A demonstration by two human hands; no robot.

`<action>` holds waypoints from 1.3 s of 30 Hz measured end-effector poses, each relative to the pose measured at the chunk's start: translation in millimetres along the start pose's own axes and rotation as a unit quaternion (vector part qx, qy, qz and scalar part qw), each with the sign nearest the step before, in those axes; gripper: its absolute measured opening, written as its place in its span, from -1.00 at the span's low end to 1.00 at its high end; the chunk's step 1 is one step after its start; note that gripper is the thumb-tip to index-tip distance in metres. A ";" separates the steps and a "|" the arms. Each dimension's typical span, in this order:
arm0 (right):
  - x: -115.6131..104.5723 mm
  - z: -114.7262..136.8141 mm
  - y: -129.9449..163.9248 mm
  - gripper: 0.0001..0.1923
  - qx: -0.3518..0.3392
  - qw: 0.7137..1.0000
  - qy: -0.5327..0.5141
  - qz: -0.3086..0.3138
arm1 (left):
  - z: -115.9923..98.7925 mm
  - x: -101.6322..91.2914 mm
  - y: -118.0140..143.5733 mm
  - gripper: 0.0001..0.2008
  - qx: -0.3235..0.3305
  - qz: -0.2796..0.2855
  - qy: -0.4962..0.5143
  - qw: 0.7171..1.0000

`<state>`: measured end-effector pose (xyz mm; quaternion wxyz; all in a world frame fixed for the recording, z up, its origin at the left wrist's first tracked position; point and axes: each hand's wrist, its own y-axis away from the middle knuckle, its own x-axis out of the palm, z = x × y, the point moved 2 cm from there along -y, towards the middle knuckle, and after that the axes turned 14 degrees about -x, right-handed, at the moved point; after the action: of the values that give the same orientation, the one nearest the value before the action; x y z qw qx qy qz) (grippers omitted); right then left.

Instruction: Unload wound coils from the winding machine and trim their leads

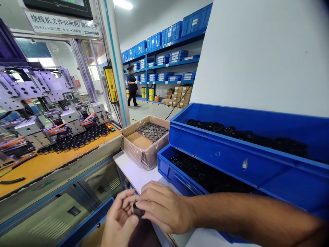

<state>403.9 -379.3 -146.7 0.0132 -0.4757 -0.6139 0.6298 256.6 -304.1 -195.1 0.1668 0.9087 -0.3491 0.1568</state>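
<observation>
Low in the view, my left hand (119,219) and my right hand (166,207) meet around a small black part (138,210). The right thumb and fingers pinch it from the right, while the left fingers curl about its other side. Much of the part is covered by the fingers, so its exact kind cannot be made out. Beyond my hands stands a plastic-lined cardboard box (145,158) with rows of small metal-and-black parts. To the right, two blue bins (218,154), one resting above the other, hold heaps of black parts.
On the left is a winding machine (72,121) with rows of black round parts (82,139) along its orange bench (64,159). Black-handled pliers (12,180) lie at the bench's left. A person (132,85) stands near blue shelving (164,63) in the background.
</observation>
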 end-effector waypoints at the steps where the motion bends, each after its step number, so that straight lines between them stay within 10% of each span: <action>1: 0.7 0.1 0.3 -0.80 0.000 1.000 0.001 0.007 | -1.7 -0.1 0.4 -0.53 0.018 -0.014 -0.020 1.000; 10: 5.4 1.0 4.4 -0.78 0.016 0.999 -0.008 0.046 | -6.7 -12.6 -6.2 -0.78 0.052 -0.030 -0.168 0.984; 17: 2.5 -2.7 3.6 -0.87 0.024 0.999 -0.021 0.019 | 10.1 -8.5 -10.3 -0.56 -0.043 0.029 0.031 0.998; 26: 1.7 -3.6 3.4 -0.83 0.023 1.000 -0.019 0.005 | 10.9 -12.0 -9.4 -0.67 -0.008 0.039 -0.021 0.999; 34: 3.3 -1.1 7.2 -0.83 0.051 0.998 -0.037 0.007 | -19.1 -13.3 -8.9 -0.72 0.270 0.028 -0.313 0.910; 39: 5.3 2.4 13.9 -0.76 0.076 0.995 -0.060 0.010 | -17.7 -7.7 -3.1 -0.80 0.239 0.002 -0.306 0.921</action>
<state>407.4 -381.3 -161.3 0.0062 -0.4409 -0.5592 0.7020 250.4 -290.2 -182.9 -0.1709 0.9245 -0.3369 -0.0500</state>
